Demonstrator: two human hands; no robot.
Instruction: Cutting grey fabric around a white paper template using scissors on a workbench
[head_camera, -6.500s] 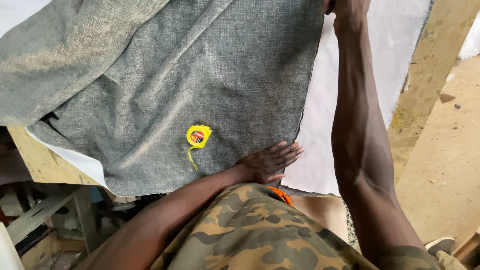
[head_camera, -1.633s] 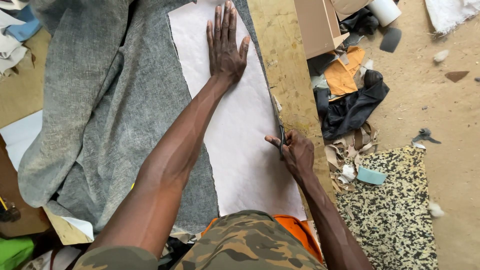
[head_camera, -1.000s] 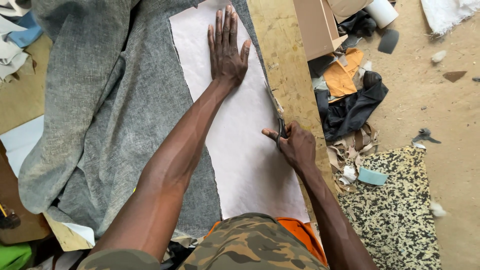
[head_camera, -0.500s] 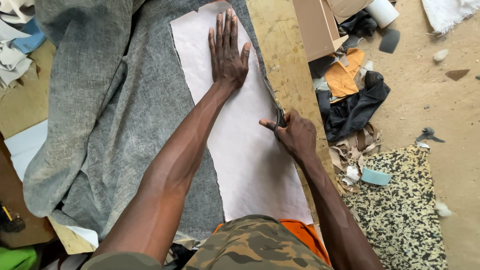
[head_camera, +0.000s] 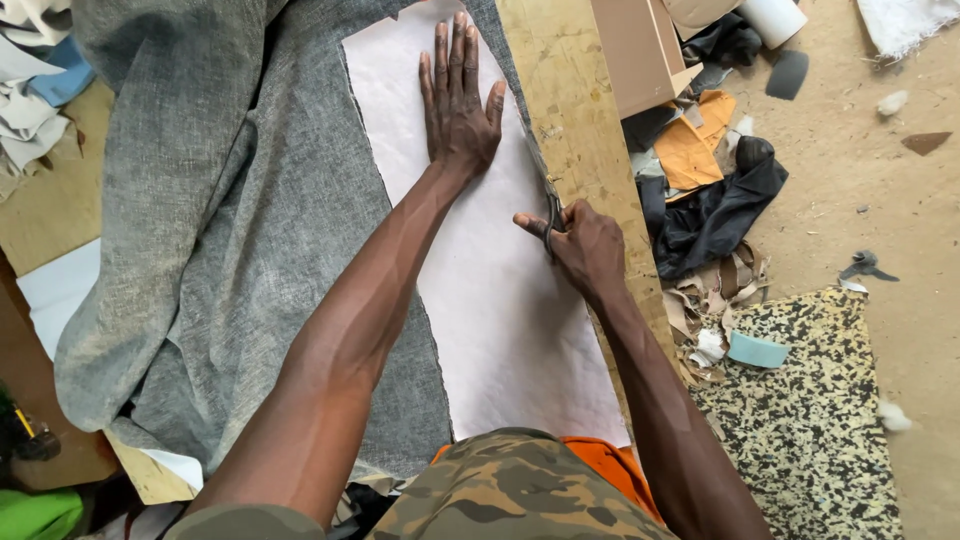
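My left hand (head_camera: 458, 100) lies flat with fingers spread on a long pale pink sheet (head_camera: 490, 300) spread over grey fabric (head_camera: 240, 220). My right hand (head_camera: 582, 245) grips a pair of scissors (head_camera: 547, 200) at the sheet's right edge, along the wooden board of the table (head_camera: 580, 130). The scissor blades point away from me, up along that edge. Most of the handles are hidden inside my fist.
Cardboard pieces (head_camera: 640, 50), orange and black cloth scraps (head_camera: 715, 200) and offcuts lie on the sandy floor to the right. A speckled foam slab (head_camera: 800, 420) sits at lower right. Cloth lies bundled at top left (head_camera: 40, 90). A white roll (head_camera: 772, 18) stands at the top.
My right hand has moved the scissors forward along the sheet's right edge, closer to my left hand. Earlier, grey fabric with a yellow tape measure filled the view.
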